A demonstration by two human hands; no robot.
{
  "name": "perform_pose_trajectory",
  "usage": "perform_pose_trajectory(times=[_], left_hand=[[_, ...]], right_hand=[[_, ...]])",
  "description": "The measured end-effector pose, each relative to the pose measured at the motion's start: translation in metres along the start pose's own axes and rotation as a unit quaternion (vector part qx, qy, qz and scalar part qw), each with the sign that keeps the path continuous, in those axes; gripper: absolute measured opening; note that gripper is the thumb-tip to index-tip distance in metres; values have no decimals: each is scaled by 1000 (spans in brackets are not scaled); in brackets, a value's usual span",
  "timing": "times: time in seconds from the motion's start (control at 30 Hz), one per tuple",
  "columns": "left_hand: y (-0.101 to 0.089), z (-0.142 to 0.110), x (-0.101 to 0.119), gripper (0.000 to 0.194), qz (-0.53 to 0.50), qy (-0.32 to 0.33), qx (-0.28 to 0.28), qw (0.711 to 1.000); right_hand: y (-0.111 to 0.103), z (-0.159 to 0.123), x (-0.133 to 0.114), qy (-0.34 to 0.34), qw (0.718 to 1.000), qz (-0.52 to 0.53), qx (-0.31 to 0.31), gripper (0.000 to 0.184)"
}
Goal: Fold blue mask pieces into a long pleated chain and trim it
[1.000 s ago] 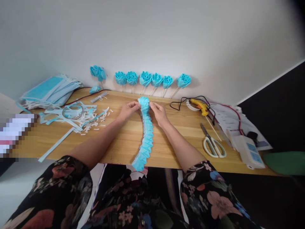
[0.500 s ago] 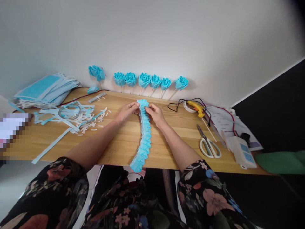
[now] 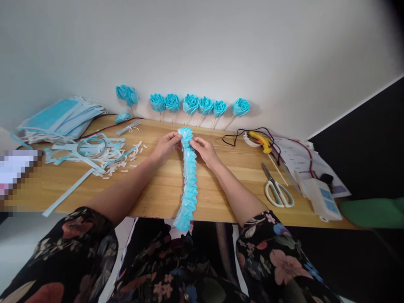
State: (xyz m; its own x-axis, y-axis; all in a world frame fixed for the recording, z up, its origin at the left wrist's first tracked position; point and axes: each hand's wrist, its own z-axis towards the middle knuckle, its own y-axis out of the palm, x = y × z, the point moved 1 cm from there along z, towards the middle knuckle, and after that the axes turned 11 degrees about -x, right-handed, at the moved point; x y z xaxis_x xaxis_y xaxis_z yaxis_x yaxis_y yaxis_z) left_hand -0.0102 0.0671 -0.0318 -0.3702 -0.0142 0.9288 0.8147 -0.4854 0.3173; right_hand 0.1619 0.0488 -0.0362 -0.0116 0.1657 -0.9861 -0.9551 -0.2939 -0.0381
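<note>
A long blue pleated strip point(image 3: 189, 176) runs down the middle of the table, its lower end hanging over the front edge. My left hand point(image 3: 168, 145) pinches the strip's far end from the left. From the right, my right hand point(image 3: 203, 149) grips the same strip slightly lower, thumb and fingers at its edge. Beyond my hands, several blue rose-shaped flowers point(image 3: 191, 104) on thin sticks lean against the wall.
At left lie stacked face masks point(image 3: 59, 118), a tape roll point(image 3: 91, 146) on blue and white scraps, and a blurred screen point(image 3: 17, 170). To the right are scissors point(image 3: 277, 189), a yellow glue gun point(image 3: 261, 141) with black cord, papers point(image 3: 293, 155) and a white box point(image 3: 322, 200).
My left hand and the strip's far end have shifted slightly left and away from me. My right hand has moved a little left. Both keep their hold.
</note>
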Motion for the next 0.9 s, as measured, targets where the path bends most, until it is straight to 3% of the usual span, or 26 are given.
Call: perform_pose_trajectory(times=[0.17,0.3,0.57,0.73,0.9], left_hand=[[3,1,-2,45,62,-29,-31,997],[2,-1,-2,42,113,-43,-52,991],[-1,0,-2,34,76,-27,-10,997],[-4,1,-1,35,42,-25,35,998],[1,1,1,39,26,-31,20,999]], right_hand=[[-1,0,0,-12,999,-19,24,41],[-3,0,1,-25,999,-15,26,39],[-6,1,5,-14,997,-25,74,50],[-5,-3,1,-10,999,-1,35,50],[-4,-5,0,-8,999,-32,15,39]])
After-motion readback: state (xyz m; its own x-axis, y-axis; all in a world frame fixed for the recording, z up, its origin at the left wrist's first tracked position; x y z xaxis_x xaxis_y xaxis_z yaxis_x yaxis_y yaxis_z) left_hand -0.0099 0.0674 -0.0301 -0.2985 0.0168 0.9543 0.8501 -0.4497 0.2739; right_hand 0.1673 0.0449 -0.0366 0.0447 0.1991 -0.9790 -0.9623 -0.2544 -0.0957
